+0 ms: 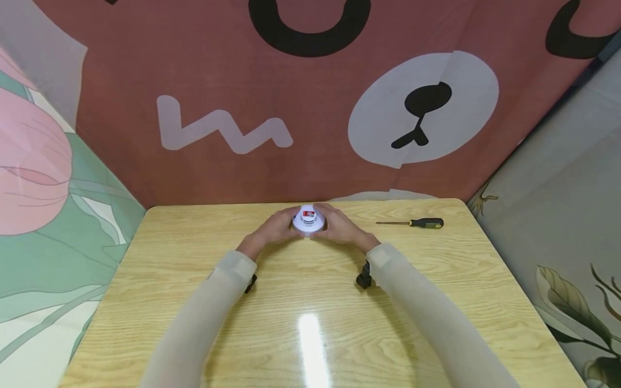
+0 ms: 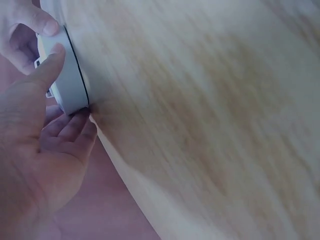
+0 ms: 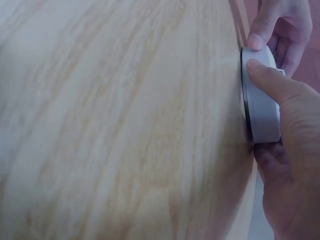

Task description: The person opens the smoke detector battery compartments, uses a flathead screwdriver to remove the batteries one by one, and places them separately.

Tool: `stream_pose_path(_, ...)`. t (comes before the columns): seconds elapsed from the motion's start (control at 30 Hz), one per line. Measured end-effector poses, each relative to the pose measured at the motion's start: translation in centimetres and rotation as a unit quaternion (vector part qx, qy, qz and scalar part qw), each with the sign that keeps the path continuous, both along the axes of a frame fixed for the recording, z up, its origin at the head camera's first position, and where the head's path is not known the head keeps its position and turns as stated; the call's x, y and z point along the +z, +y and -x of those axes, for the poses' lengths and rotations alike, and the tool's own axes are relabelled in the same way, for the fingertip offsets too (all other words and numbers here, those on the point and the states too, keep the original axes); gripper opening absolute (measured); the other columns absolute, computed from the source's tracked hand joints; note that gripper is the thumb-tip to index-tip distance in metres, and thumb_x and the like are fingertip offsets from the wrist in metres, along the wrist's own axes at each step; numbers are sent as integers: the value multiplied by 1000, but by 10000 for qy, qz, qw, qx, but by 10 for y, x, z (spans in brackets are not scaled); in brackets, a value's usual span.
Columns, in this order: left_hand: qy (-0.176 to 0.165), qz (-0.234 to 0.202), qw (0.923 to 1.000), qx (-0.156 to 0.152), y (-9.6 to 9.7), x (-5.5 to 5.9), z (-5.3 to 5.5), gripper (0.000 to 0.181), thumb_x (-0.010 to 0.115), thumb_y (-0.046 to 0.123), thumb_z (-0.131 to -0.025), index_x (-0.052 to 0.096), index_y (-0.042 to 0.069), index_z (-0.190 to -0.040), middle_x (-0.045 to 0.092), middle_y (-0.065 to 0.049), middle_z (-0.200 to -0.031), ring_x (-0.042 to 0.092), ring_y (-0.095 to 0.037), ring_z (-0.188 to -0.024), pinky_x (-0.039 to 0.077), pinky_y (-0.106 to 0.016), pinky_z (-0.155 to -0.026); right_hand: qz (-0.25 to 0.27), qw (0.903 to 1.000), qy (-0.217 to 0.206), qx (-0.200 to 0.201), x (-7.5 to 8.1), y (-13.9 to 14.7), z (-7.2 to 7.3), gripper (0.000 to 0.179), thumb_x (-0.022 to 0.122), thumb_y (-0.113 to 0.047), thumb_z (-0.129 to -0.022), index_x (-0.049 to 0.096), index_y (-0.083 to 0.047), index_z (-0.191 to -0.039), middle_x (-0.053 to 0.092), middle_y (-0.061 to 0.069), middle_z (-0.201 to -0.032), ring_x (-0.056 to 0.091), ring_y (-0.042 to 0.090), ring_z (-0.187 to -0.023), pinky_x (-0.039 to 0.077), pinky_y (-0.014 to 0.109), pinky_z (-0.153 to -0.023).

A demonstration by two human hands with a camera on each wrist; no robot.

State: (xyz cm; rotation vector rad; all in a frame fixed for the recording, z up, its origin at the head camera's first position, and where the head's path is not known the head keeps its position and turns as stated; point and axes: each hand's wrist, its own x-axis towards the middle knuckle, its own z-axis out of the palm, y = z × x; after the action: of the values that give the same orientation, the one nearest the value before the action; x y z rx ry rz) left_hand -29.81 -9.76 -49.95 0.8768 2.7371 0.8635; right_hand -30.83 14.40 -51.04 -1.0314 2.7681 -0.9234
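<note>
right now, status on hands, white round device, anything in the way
Left hand and right hand grip white round device from either side. Device near far edge of table, red label showing. Screwdriver apart to the right, not in the way.

hands (image 1: 278, 225) (image 1: 342, 226): 2 | white round device (image 1: 308, 221): 1 | screwdriver (image 1: 418, 222): 1 | sleeves (image 1: 199, 318) (image 1: 427, 312): 2 | wooden table (image 1: 264, 334): 1
</note>
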Motion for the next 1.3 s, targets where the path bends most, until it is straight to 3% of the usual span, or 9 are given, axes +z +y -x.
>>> stream_pose_path(0.33,97,66,9999,117,1,0,-1,79,85,23,-93,46,-6,-155,56,-23,-153,55,-35,-140,44,-47,-117,113,9998,94,-158,-3,-2,1,89,95,-31,-81,53,7,-150,56,24,-150,56,37,-138,46,48,-115)
stream_pose_path(0.6,106,182,9997,124,2,5,-7,81,86,28,-92,47,-3,-155,59,-20,-151,59,-31,-137,47,-44,-114,197,9998,16,-94,3,2,-7,90,96,-31,-80,53,8,-149,57,24,-149,57,37,-136,47,49,-115)
stream_pose_path(0.97,378,128,9992,-102,1,13,-28,76,89,30,-89,56,-3,-149,71,-17,-132,68,-23,-111,56,-40,-98,8,9997,231,47,11,7,-28,90,95,-36,-81,54,7,-149,57,23,-149,59,36,-134,50,48,-111)
stream_pose_path(1.3,359,307,9983,-345,3,14,-48,75,89,32,-88,57,-2,-148,72,-14,-131,70,-19,-109,58,-35,-91,-123,9992,354,116,14,13,-55,93,96,-37,-79,53,8,-149,56,24,-149,60,37,-133,52,46,-110)
